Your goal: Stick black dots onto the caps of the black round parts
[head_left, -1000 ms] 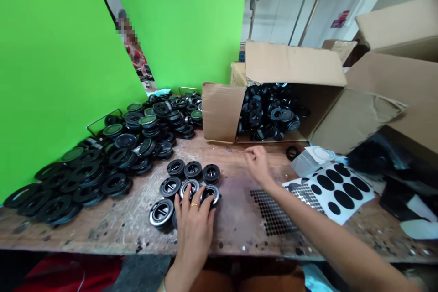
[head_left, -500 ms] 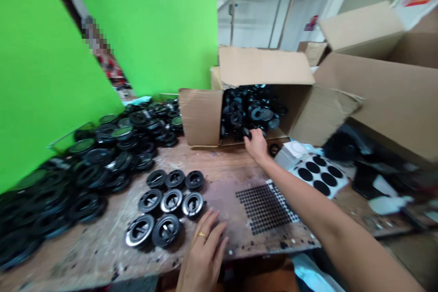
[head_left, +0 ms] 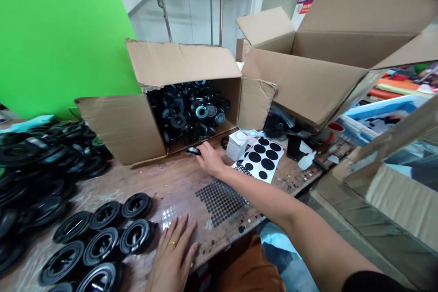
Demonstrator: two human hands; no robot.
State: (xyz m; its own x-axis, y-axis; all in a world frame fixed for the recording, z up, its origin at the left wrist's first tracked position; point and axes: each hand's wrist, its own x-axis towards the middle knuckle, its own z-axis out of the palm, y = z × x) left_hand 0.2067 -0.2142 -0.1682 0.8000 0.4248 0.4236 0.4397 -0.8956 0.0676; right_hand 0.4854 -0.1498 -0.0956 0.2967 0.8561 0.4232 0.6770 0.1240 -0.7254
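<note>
My right hand (head_left: 208,159) pinches a small black ring-shaped part (head_left: 193,151) just outside the mouth of a cardboard box (head_left: 119,130) lying on its side. Many similar black round parts (head_left: 178,121) are heaped inside that box. My left hand (head_left: 174,248) rests on the table with its fingers spread, holding nothing. To its left, several black round parts with ring-shaped rims (head_left: 101,246) stand in rows. A sheet of small black dots (head_left: 219,203) lies between my hands, partly beneath my right forearm.
A pile of black round parts (head_left: 37,159) fills the left side. Behind my right arm are a white stack of square pieces (head_left: 237,146) and a sheet of large black discs (head_left: 262,157). A large open carton (head_left: 301,86) and a red mug (head_left: 333,131) stand to the right.
My right hand has drawn back from the box's opening with a black ring-shaped part. The view has turned right. My left hand still lies on the table.
</note>
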